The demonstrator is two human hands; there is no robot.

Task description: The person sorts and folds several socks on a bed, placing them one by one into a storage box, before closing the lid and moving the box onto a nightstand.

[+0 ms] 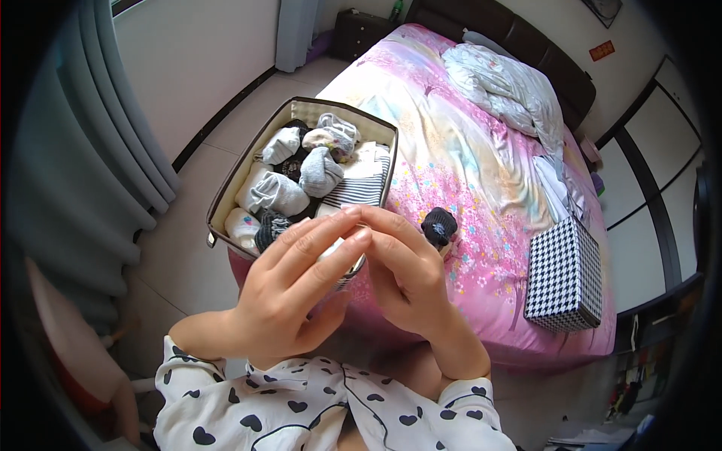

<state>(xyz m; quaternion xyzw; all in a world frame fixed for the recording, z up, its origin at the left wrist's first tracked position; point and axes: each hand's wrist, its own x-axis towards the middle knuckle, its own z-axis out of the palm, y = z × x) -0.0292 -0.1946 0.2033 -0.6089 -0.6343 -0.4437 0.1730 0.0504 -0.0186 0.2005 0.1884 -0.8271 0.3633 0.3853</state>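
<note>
My left hand (289, 282) and my right hand (406, 270) meet fingertip to fingertip just above the near edge of a fabric storage box (219, 218). The left fingers are stretched and slightly apart, and the right fingers are bent toward them. No held thing shows between them, though the space under the fingers is hidden. Inside the box lie several rolled socks, among them a grey one (321, 173), a pale grey one (278, 193) and a dark patterned one (271, 228). Folded striped cloth (353, 189) fills the right side. A black rolled sock (439, 225) rests on the bed beside my right hand.
The box stands at the bed's left corner, on a pink flowered sheet (481, 286). A black-and-white houndstooth box (560, 274) sits on the right edge. Farther back lie a bunched white quilt (508, 90) and the dark headboard (519, 41). Grey curtains (90, 150) hang at left.
</note>
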